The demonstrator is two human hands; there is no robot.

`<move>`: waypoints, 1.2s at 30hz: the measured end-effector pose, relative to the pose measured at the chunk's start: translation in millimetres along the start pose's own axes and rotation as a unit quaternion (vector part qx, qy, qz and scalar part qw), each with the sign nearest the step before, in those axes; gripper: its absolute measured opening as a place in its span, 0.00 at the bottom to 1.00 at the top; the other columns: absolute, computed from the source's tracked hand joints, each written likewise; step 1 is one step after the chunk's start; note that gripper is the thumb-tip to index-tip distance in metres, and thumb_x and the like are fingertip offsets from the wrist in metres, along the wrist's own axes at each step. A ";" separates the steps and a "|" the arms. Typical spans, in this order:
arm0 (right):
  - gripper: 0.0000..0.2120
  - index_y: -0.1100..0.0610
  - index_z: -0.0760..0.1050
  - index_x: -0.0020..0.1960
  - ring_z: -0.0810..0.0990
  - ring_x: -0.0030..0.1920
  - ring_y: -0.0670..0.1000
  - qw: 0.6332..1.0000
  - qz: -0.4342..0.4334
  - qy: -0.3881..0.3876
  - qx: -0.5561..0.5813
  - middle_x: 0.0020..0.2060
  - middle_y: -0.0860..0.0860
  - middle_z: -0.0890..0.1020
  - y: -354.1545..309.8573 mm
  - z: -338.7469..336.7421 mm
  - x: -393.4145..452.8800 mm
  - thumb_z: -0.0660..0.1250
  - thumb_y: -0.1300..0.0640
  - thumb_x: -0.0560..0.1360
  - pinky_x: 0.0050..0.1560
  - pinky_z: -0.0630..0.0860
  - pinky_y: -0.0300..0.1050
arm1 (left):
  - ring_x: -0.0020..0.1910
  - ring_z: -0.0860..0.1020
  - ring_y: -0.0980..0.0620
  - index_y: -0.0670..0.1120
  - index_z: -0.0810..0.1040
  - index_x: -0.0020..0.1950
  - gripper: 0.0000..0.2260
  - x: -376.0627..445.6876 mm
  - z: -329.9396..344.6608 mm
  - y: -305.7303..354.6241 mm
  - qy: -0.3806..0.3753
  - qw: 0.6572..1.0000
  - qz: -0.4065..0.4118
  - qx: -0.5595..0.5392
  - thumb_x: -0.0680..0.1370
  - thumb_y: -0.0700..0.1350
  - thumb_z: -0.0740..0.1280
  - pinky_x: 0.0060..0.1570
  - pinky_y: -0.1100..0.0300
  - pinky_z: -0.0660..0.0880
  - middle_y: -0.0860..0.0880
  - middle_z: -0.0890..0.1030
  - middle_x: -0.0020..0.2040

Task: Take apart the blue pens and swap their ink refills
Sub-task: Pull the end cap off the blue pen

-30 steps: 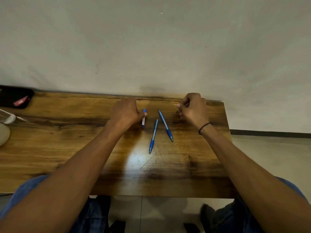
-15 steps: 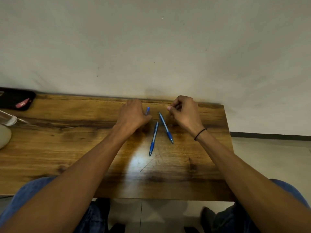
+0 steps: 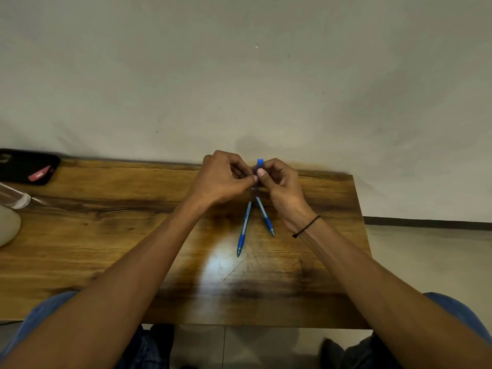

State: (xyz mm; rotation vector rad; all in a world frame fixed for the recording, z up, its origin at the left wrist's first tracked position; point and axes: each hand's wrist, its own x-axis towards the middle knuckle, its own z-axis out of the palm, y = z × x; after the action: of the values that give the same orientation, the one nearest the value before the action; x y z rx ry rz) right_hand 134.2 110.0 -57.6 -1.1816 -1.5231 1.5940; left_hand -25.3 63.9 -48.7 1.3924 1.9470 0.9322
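Both hands meet over the far middle of the wooden table (image 3: 106, 235), pinching one small blue pen piece (image 3: 259, 164) between them – the left hand (image 3: 221, 179) closes thumb and fingertips on it from one side, the right hand (image 3: 279, 186) curls round it from the other, and the blue end sticks up just above the grip. How much of the piece lies inside the fingers is hidden, so I cannot tell whether it is a whole pen or only a barrel half. Just below the grip, toward the person, two blue pens lie on the wood in a narrow V: the left pen (image 3: 244, 230) and the right pen (image 3: 265, 217), their far ends close together under the hands, tips pointing back at the person. By my reading the step in hand is the first taking-apart – unscrewing or pulling the held piece open. The next move likely calls for a counter-twist between the two pinches, firm enough to break the thread but kept steady so a spring or refill does not drop. Well off to the left of the grip sit a black phone case (image 3: 26, 166) and a clear bottle (image 3: 13, 198)
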 end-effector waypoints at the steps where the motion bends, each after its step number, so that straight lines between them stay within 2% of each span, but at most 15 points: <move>1: 0.05 0.70 0.77 0.56 0.83 0.49 0.56 1.000 -0.008 -0.002 -0.013 0.51 0.68 0.83 -1.0 0.3 0.2 0.64 0.68 0.84 0.51 0.85 0.56 | 0.39 0.86 0.62 0.53 0.87 0.44 0.03 0.9 -2.4 -0.2 0.015 1.000 -0.007 -0.014 0.74 0.49 0.80 0.47 0.55 0.87 0.57 0.87 0.38; 4: 0.06 0.68 0.77 0.56 0.82 0.45 0.56 0.996 -0.038 -0.015 -0.077 0.45 0.67 0.82 -1.7 2.0 -2.2 0.62 0.67 0.85 0.52 0.84 0.61 | 0.43 0.88 0.55 0.51 0.88 0.49 0.06 2.0 -6.7 1.1 0.042 0.995 -0.020 -0.091 0.75 0.49 0.80 0.46 0.48 0.87 0.54 0.88 0.43; 9: 0.07 0.66 0.74 0.58 0.78 0.42 0.56 0.993 -0.057 -0.018 -0.107 0.43 0.66 0.79 -0.4 7.2 -5.8 0.59 0.64 0.87 0.49 0.81 0.65 | 0.41 0.88 0.54 0.47 0.89 0.52 0.04 -0.9 -3.2 4.6 0.046 0.993 0.003 -0.109 0.78 0.45 0.78 0.44 0.49 0.88 0.52 0.89 0.45; 12: 0.06 0.66 0.73 0.57 0.77 0.39 0.55 0.992 -0.063 -0.011 -0.109 0.44 0.69 0.78 -0.2 7.0 -5.8 0.59 0.64 0.87 0.44 0.81 0.64 | 0.40 0.89 0.54 0.46 0.89 0.52 0.04 -0.8 -1.2 5.3 0.048 0.992 0.004 -0.118 0.79 0.44 0.77 0.45 0.49 0.88 0.51 0.89 0.44; 14: 0.06 0.67 0.73 0.56 0.79 0.38 0.59 0.992 -0.069 -0.001 -0.105 0.42 0.68 0.79 1.0 5.3 -5.1 0.59 0.65 0.86 0.42 0.81 0.62 | 0.40 0.89 0.54 0.46 0.88 0.53 0.04 -1.5 0.2 5.3 0.046 0.993 0.006 -0.111 0.79 0.44 0.76 0.45 0.50 0.88 0.50 0.89 0.44; 17: 0.05 0.67 0.74 0.54 0.82 0.41 0.63 0.994 -0.058 0.005 -0.092 0.41 0.67 0.82 3.2 2.2 -3.5 0.59 0.68 0.86 0.43 0.83 0.57 | 0.41 0.89 0.54 0.44 0.87 0.54 0.06 -1.7 -0.3 5.9 0.049 0.990 0.005 -0.133 0.80 0.45 0.76 0.46 0.51 0.88 0.49 0.89 0.44; 19: 0.05 0.67 0.74 0.54 0.82 0.41 0.60 0.997 -0.038 0.003 -0.069 0.40 0.67 0.82 3.6 1.3 -2.6 0.60 0.69 0.85 0.45 0.84 0.55 | 0.43 0.90 0.53 0.44 0.87 0.54 0.05 -0.6 -1.9 6.4 0.055 0.982 -0.001 -0.181 0.80 0.44 0.75 0.45 0.54 0.87 0.48 0.89 0.43; 21: 0.06 0.68 0.76 0.55 0.83 0.43 0.57 0.999 -0.029 0.003 -0.042 0.40 0.63 0.82 2.1 1.8 -2.1 0.61 0.69 0.85 0.48 0.85 0.57 | 0.45 0.90 0.52 0.45 0.86 0.54 0.05 1.7 -2.5 8.1 0.063 0.973 -0.017 -0.223 0.81 0.44 0.75 0.45 0.56 0.87 0.48 0.90 0.44; 23: 0.06 0.68 0.78 0.56 0.83 0.43 0.55 0.999 -0.031 0.003 -0.023 0.42 0.58 0.83 0.2 2.3 -2.3 0.62 0.69 0.84 0.50 0.85 0.57 | 0.49 0.89 0.50 0.44 0.85 0.54 0.04 4.7 -0.7 10.7 0.080 0.941 -0.071 -0.321 0.83 0.43 0.72 0.48 0.56 0.86 0.47 0.89 0.46; 24: 0.06 0.68 0.79 0.56 0.83 0.43 0.54 0.999 -0.035 0.001 -0.018 0.44 0.55 0.84 -0.7 2.4 -2.9 0.64 0.69 0.84 0.50 0.86 0.55 | 0.51 0.88 0.49 0.44 0.85 0.53 0.05 5.8 -0.4 11.9 0.090 0.908 -0.107 -0.394 0.84 0.43 0.70 0.49 0.56 0.86 0.47 0.89 0.47; 27: 0.06 0.67 0.81 0.57 0.84 0.42 0.51 0.998 -0.061 -0.007 -0.006 0.49 0.53 0.86 -5.4 4.2 -7.9 0.67 0.68 0.82 0.46 0.87 0.47 | 0.49 0.83 0.51 0.47 0.81 0.49 0.07 5.9 -3.3 16.0 0.100 0.754 -0.187 -0.622 0.84 0.45 0.64 0.47 0.56 0.81 0.47 0.87 0.46; 29: 0.08 0.66 0.79 0.60 0.83 0.43 0.54 0.996 -0.085 -0.014 0.016 0.49 0.61 0.85 -10.5 6.9 -10.5 0.69 0.69 0.81 0.45 0.86 0.49 | 0.46 0.82 0.50 0.48 0.78 0.47 0.08 2.0 -4.8 16.5 0.103 0.680 -0.184 -0.703 0.83 0.46 0.63 0.47 0.56 0.79 0.47 0.86 0.45; 31: 0.11 0.66 0.76 0.62 0.83 0.42 0.56 0.994 -0.106 -0.020 0.028 0.47 0.67 0.83 -16.2 8.8 -11.5 0.70 0.69 0.80 0.44 0.86 0.51 | 0.45 0.81 0.50 0.47 0.78 0.46 0.09 -2.6 -4.5 19.0 0.104 0.652 -0.162 -0.733 0.84 0.46 0.62 0.49 0.55 0.78 0.45 0.84 0.45; 34: 0.08 0.68 0.78 0.57 0.82 0.39 0.56 0.988 -0.150 -0.036 -0.004 0.46 0.63 0.84 -24.6 9.4 -10.3 0.71 0.70 0.79 0.41 0.84 0.51 | 0.46 0.81 0.49 0.46 0.77 0.46 0.11 -5.1 -5.2 24.4 0.095 0.633 -0.142 -0.755 0.85 0.45 0.60 0.55 0.52 0.78 0.44 0.83 0.46; 36: 0.05 0.70 0.80 0.54 0.83 0.39 0.54 0.983 -0.174 -0.043 -0.036 0.47 0.62 0.85 -27.9 8.1 -8.4 0.70 0.71 0.79 0.42 0.84 0.47 | 0.46 0.81 0.48 0.46 0.76 0.45 0.12 -4.5 -4.2 28.6 0.092 0.623 -0.138 -0.765 0.86 0.45 0.59 0.57 0.51 0.77 0.44 0.82 0.46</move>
State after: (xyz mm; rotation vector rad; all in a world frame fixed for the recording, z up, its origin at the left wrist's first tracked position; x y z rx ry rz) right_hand 126.3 102.8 -29.3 -0.8350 -1.7460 1.3789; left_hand -11.2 65.0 -23.1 -0.0578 0.6715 1.8470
